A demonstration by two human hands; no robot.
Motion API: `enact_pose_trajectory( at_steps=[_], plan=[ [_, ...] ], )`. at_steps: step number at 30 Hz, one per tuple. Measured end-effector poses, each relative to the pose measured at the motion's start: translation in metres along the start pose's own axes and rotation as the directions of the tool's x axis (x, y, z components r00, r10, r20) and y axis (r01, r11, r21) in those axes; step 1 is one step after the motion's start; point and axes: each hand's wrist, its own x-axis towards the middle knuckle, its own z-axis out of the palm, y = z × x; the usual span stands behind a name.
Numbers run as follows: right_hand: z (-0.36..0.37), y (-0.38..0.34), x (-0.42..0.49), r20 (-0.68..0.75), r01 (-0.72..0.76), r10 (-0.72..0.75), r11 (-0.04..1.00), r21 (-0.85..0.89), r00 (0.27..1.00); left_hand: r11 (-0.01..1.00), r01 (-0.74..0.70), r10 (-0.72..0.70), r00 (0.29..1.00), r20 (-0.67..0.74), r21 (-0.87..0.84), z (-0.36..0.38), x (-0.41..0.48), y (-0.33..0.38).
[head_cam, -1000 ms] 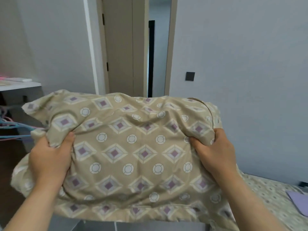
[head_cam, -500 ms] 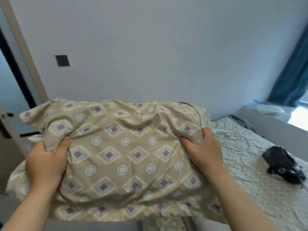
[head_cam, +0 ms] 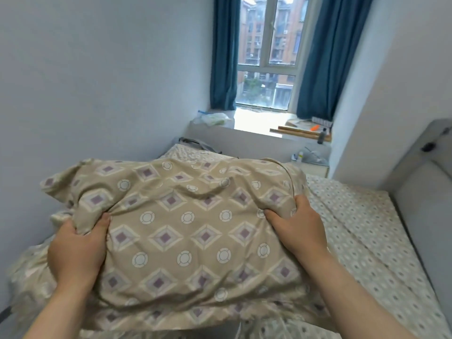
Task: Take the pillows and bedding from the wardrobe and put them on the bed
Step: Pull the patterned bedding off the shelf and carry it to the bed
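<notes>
A beige pillow (head_cam: 186,226) with purple diamonds and white rings fills the middle of the head view, held up in front of me. My left hand (head_cam: 75,250) clutches a fold of its cover on the left side. My right hand (head_cam: 296,228) grips the cover near the right end. Behind and to the right lies the bed (head_cam: 362,231), covered by a pale dotted sheet. The pillow hides the near part of the bed.
A grey padded headboard (head_cam: 420,192) runs along the right. A white wall (head_cam: 97,94) bounds the left. Beyond the bed stands a window sill (head_cam: 256,123) with a plastic bag, wooden sticks and a bottle, flanked by blue curtains (head_cam: 223,57).
The view has swung right, from the doorway and wall to the bed and window. Both hands keep the same grip on the pillow.
</notes>
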Motion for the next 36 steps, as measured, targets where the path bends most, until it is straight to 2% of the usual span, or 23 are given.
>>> enact_pose_trajectory(
  at_steps=[5, 13, 18, 23, 29, 32, 36],
  plan=[
    [-0.044, 0.061, -0.006, -0.136, -0.174, 0.16, 0.98, -0.098, 0.978, 0.998, -0.033, 0.044, 0.974, 0.22, -0.053, 0.089, -0.026, 0.029],
    [-0.152, 0.169, -0.056, -0.314, -0.421, 0.36, 0.894, -0.153, 0.879, 0.983, -0.093, 0.159, 0.857, 0.49, -0.156, 0.185, -0.139, 0.091],
    [-0.225, 0.247, -0.084, -0.39, -0.52, 0.438, 0.844, -0.132, 0.81, 0.977, -0.097, 0.191, 0.793, 0.579, -0.19, 0.225, -0.231, 0.142],
    [-0.276, 0.331, -0.09, -0.39, -0.563, 0.477, 0.814, -0.143, 0.788, 0.979, -0.102, 0.192, 0.758, 0.623, -0.178, 0.266, -0.32, 0.17],
    [-0.273, 0.417, -0.081, -0.344, -0.567, 0.497, 0.812, -0.14, 0.796, 0.98, -0.025, 0.15, 0.738, 0.657, -0.196, 0.32, -0.388, 0.148],
    [-0.233, 0.463, -0.081, -0.288, -0.575, 0.523, 0.806, -0.139, 0.802, 0.987, -0.027, 0.127, 0.725, 0.677, -0.156, 0.347, -0.41, 0.104],
    [-0.167, 0.521, -0.085, -0.232, -0.622, 0.587, 0.774, -0.121, 0.776, 0.996, -0.038, 0.08, 0.705, 0.705, -0.075, 0.393, -0.422, 0.038]
  ],
)
